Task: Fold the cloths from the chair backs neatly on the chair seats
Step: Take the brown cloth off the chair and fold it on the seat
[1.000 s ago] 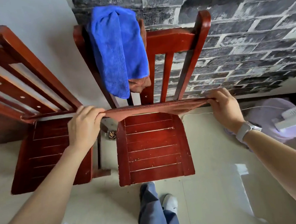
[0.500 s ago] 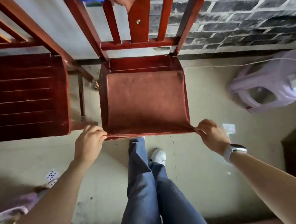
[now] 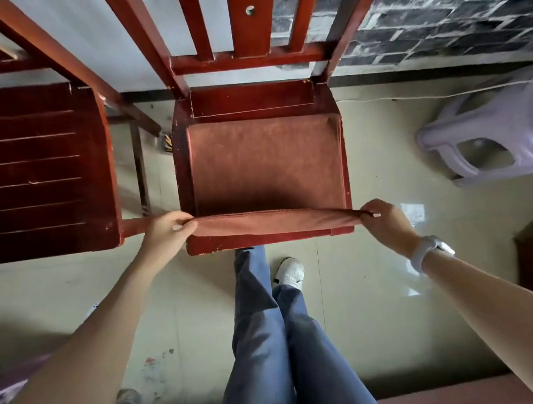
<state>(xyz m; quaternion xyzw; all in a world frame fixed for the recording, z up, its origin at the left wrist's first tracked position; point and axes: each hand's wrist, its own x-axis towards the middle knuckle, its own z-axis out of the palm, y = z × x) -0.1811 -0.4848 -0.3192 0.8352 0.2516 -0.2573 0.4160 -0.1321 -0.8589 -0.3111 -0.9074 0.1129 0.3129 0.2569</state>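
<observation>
Head view: rust-brown cloth (image 3: 266, 167) spread over chair seat (image 3: 251, 97), near edge lifted, pinched at both corners by left hand (image 3: 166, 232) and right hand (image 3: 386, 221); bare seat strip behind.

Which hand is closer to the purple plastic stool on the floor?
The right hand. It pinches the cloth corner on the side toward the purple stool; the left hand grips the far corner.

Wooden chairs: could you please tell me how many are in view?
2: one chair centre, under the cloth; a second chair at left, partly cut off. Others may be out of frame.
</observation>
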